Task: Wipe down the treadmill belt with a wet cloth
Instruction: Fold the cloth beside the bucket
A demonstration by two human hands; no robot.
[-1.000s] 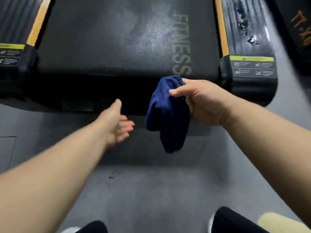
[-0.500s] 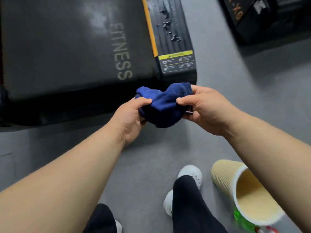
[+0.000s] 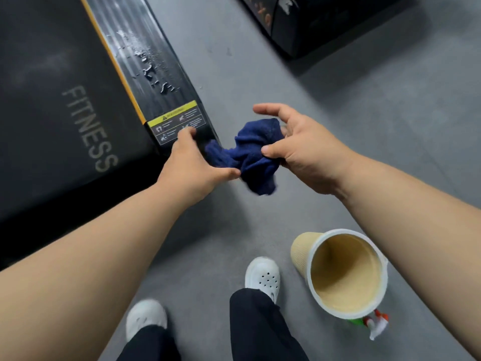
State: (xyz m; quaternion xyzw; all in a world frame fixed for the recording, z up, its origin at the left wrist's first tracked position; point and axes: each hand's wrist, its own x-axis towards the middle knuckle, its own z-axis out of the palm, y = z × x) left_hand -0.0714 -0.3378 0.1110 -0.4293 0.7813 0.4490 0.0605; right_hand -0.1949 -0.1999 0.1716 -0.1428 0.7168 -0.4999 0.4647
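A crumpled dark blue cloth (image 3: 250, 155) hangs between my two hands above the grey floor, just off the treadmill's rear right corner. My left hand (image 3: 192, 165) grips its left end, fingers curled round the fabric. My right hand (image 3: 299, 149) pinches its right side with the thumb while the index finger sticks out straight. The black treadmill belt (image 3: 52, 113), printed FITNESS, fills the left of the view. Water drops lie on its right side rail (image 3: 151, 66), beside an orange strip.
A tan ribbed paper cup (image 3: 343, 274) stands on the floor at the lower right, with a spray bottle (image 3: 374, 324) partly hidden behind it. My white shoes (image 3: 263, 277) and dark trousers are at the bottom. Another black machine (image 3: 312, 22) sits at the top right.
My left hand rose and took hold of the cloth, which my right hand held alone. The view swung right, off the belt toward the floor and cup. My right index finger has straightened.
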